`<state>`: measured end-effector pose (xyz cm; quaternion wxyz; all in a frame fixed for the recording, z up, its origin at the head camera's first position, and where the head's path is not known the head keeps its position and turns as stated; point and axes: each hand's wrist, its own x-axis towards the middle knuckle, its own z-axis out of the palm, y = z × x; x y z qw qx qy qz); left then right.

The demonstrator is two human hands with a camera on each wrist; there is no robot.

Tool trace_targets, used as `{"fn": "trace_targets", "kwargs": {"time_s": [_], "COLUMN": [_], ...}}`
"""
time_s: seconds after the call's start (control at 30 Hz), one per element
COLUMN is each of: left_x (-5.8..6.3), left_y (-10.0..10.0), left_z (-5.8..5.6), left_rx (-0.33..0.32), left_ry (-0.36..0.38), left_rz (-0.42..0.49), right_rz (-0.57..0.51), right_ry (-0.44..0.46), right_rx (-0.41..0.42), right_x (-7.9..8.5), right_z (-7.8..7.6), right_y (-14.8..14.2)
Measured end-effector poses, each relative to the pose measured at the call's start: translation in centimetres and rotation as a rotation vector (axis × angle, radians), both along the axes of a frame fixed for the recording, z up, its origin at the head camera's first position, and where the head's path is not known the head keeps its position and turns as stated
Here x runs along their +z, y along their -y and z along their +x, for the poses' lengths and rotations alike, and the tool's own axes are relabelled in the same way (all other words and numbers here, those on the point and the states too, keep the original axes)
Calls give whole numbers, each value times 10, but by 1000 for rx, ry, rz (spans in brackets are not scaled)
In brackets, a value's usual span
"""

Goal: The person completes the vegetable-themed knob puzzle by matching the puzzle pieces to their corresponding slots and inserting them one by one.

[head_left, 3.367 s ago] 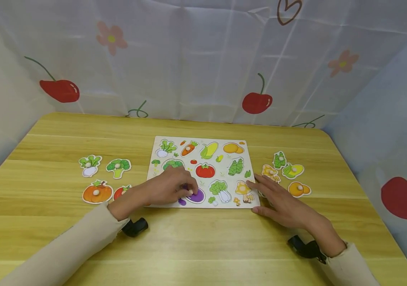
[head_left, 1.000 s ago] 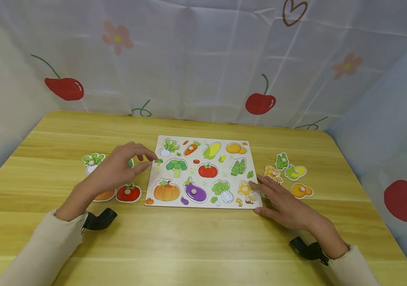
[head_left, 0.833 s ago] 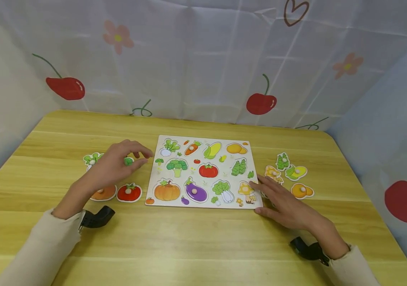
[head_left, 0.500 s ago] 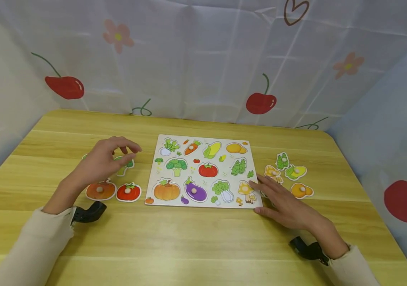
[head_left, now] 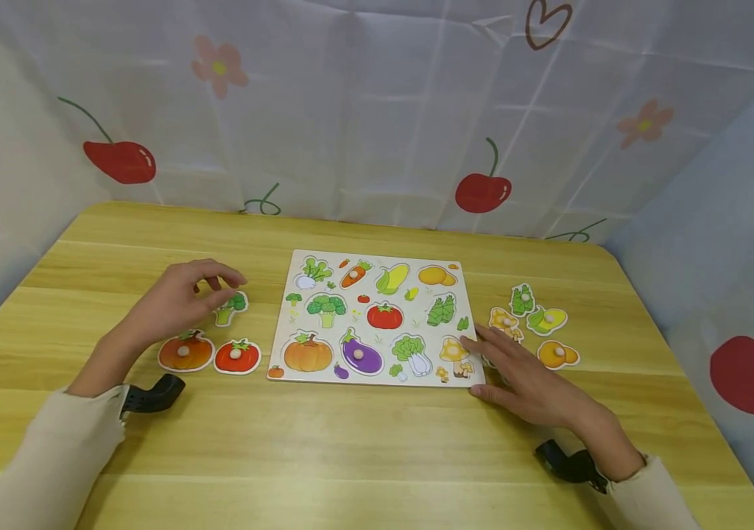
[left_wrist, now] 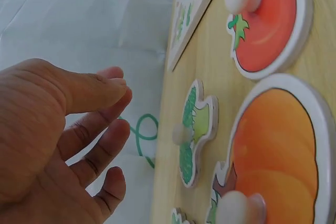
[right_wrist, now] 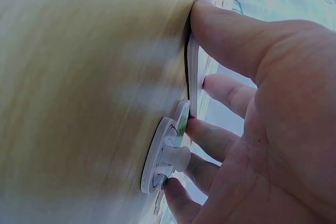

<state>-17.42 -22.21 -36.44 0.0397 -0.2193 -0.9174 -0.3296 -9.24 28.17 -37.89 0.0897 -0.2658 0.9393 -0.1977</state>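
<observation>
My left hand [head_left: 181, 298] hovers over the pieces left of the board, fingers loosely bent and holding nothing. Beneath and beside it lie knobbed wooden puzzle pieces: broccoli [head_left: 231, 308], pumpkin [head_left: 185, 351] and tomato [head_left: 236, 356]. A leafy piece [left_wrist: 179, 216] peeks in at the bottom of the left wrist view. My right hand [head_left: 529, 372] rests its thumb and index finger at the right edge of the puzzle board [head_left: 344, 320]. Knobbed eggplant [head_left: 364, 355] and carrot [head_left: 355, 274] pieces sit in the board. Under my right hand lies a knobbed piece [right_wrist: 159, 156], mostly hidden in the head view.
Right of the board lie a mushroom piece [head_left: 505, 322], a green leafy-looking piece [head_left: 521, 300], a corn piece [head_left: 547, 319] and a rounded orange piece [head_left: 557, 354]. The wooden table [head_left: 377, 449] meets a printed curtain [head_left: 350, 132] at the back.
My left hand has let go of the eggplant piece in the board and moved left, over the loose pieces. My right hand has stayed at the board's edge.
</observation>
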Motion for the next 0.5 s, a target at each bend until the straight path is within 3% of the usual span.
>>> {"fn": "trace_targets", "kwargs": {"time_s": [0.5], "left_x": [-9], "left_y": [13], "left_z": [-2], "left_rx": [27], "left_ry": [84], "left_rz": [-23], "right_rz": [16], "right_ry": [18], "right_rx": [-19], "right_x": [1], "right_z": [0], "right_y": [0]}}
